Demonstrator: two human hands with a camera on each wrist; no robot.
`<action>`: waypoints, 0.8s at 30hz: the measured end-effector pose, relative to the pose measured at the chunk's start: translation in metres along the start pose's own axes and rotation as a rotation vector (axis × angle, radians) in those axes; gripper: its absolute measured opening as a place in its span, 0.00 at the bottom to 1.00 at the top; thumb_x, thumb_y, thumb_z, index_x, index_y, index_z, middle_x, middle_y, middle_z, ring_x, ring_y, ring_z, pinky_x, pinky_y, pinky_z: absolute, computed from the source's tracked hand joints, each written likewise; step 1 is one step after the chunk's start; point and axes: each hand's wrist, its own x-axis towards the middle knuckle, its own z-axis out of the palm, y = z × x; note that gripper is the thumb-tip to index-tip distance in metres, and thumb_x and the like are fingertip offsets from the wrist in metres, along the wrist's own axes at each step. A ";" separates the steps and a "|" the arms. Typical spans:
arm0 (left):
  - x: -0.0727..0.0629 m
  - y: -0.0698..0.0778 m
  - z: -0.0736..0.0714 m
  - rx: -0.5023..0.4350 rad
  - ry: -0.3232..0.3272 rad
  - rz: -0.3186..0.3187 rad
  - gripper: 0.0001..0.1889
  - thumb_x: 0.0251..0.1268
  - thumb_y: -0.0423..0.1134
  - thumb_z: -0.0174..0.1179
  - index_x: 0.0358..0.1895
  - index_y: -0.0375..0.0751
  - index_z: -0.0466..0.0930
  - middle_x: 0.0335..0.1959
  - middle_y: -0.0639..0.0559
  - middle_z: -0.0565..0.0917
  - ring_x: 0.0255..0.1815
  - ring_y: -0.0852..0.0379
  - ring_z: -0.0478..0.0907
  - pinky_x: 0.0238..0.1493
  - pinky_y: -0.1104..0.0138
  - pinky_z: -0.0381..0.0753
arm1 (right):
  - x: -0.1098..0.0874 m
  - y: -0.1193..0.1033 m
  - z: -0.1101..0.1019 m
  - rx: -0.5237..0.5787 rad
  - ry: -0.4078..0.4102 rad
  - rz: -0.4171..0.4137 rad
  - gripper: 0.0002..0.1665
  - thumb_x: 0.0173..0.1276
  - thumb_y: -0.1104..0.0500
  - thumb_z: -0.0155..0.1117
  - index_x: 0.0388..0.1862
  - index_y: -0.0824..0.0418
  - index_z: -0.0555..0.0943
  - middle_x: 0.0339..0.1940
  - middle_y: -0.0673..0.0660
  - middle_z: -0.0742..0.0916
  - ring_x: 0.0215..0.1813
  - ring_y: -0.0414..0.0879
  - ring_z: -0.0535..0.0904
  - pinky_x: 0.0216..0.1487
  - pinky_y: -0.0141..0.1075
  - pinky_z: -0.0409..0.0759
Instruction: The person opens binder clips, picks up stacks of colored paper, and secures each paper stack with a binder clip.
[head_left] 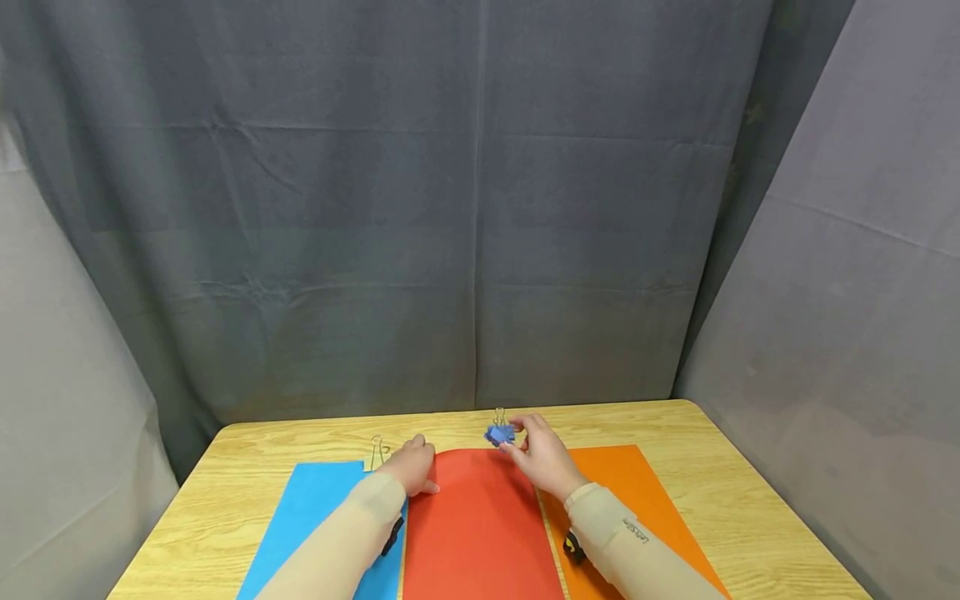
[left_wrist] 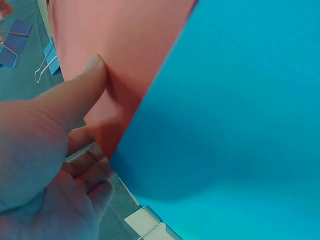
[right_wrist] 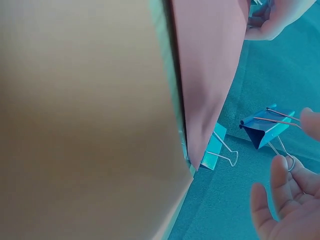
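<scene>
My left hand (head_left: pixel 411 467) pinches the far left corner of a red paper sheet (head_left: pixel 480 525), thumb on top and fingers behind its edge, as the left wrist view shows. My right hand (head_left: pixel 546 462) grips a blue binder clip (right_wrist: pixel 265 127) by its wire handles, between thumb and fingers. That clip's mouth faces the red sheet and stands apart from it. A second, lighter blue binder clip (right_wrist: pixel 214 146) is at the red sheet's far edge; whether it clamps the sheet, I cannot tell.
A blue sheet (head_left: pixel 322 508) lies left of the red one, with a cream binder clip (left_wrist: pixel 145 222) at its far edge. To the right lies an orange sheet (head_left: pixel 622 483). The wooden table (head_left: pixel 750 500) ends at a grey curtain (head_left: pixel 375 208), with pale cloths on both sides.
</scene>
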 end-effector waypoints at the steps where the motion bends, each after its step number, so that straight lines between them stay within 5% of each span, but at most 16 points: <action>1: -0.001 0.001 -0.002 -0.006 -0.004 -0.004 0.29 0.58 0.45 0.76 0.57 0.32 0.77 0.51 0.41 0.75 0.51 0.46 0.74 0.54 0.55 0.85 | 0.000 0.000 0.000 0.000 0.000 -0.001 0.29 0.68 0.53 0.75 0.63 0.60 0.78 0.51 0.54 0.81 0.34 0.40 0.71 0.38 0.30 0.76; 8: -0.012 0.009 -0.016 -0.049 -0.027 -0.037 0.33 0.58 0.43 0.76 0.62 0.30 0.73 0.57 0.37 0.75 0.58 0.42 0.73 0.60 0.52 0.83 | -0.001 0.000 0.002 -0.008 0.000 0.000 0.29 0.67 0.53 0.75 0.63 0.60 0.78 0.50 0.54 0.81 0.35 0.40 0.71 0.38 0.30 0.77; 13: -0.007 0.003 -0.008 -0.036 -0.022 -0.038 0.37 0.57 0.45 0.76 0.65 0.30 0.70 0.63 0.37 0.74 0.65 0.41 0.72 0.64 0.51 0.80 | -0.001 -0.001 0.001 -0.007 -0.008 0.005 0.29 0.67 0.52 0.75 0.64 0.60 0.78 0.52 0.55 0.81 0.35 0.40 0.72 0.40 0.31 0.79; 24: -0.008 0.004 -0.004 0.013 0.062 0.030 0.36 0.56 0.45 0.77 0.62 0.30 0.70 0.57 0.37 0.75 0.59 0.42 0.73 0.65 0.51 0.79 | 0.002 -0.005 -0.001 -0.010 -0.003 -0.037 0.30 0.67 0.53 0.75 0.64 0.62 0.78 0.51 0.55 0.82 0.34 0.40 0.73 0.41 0.32 0.78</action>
